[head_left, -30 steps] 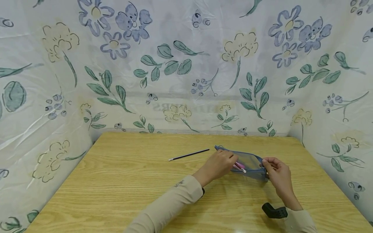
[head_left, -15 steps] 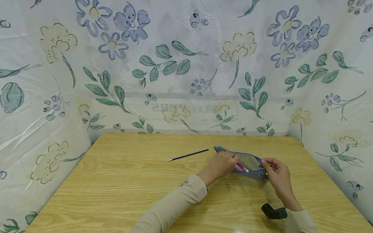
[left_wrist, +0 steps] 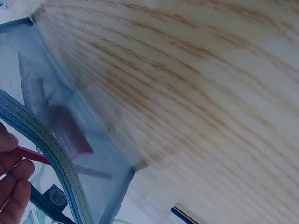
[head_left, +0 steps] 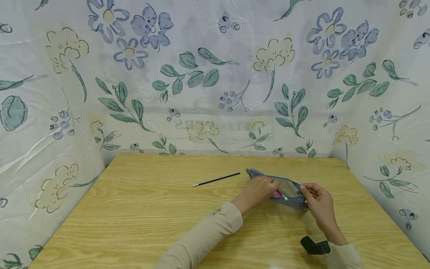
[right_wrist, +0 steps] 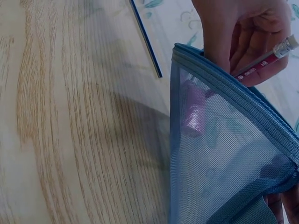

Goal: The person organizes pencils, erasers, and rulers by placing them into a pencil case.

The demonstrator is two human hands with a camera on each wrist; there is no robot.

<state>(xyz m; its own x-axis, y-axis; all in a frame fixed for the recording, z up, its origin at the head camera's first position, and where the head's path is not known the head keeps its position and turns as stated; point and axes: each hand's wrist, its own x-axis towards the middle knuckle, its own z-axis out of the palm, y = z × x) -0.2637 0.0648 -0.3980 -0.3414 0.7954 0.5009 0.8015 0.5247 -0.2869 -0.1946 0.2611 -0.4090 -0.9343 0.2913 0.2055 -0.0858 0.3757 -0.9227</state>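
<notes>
My left hand (head_left: 259, 189) pinches a red pencil (right_wrist: 259, 66) with a white eraser end. In the left wrist view, the pencil (left_wrist: 32, 154) passes behind the zip edge, and its lower part shows through the mesh inside the blue zip pouch (head_left: 291, 203). My right hand (head_left: 320, 205) grips the right end of the pouch between thumb and fingers, its mouth unzipped. A pink item (right_wrist: 193, 110) shows through the mesh near the pouch's far end; its kind is unclear.
A dark pencil (head_left: 216, 179) lies on the wooden table (head_left: 141, 209), left of the pouch. A black wrist mount (head_left: 314, 246) sits by the right sleeve. Flower-printed cloth (head_left: 201, 93) hangs behind the table and along its sides.
My left hand has moved slightly right and down, carrying the red pencil along the pouch's mouth. The right hand stays at the pouch's right end; the dark pencil lies still.
</notes>
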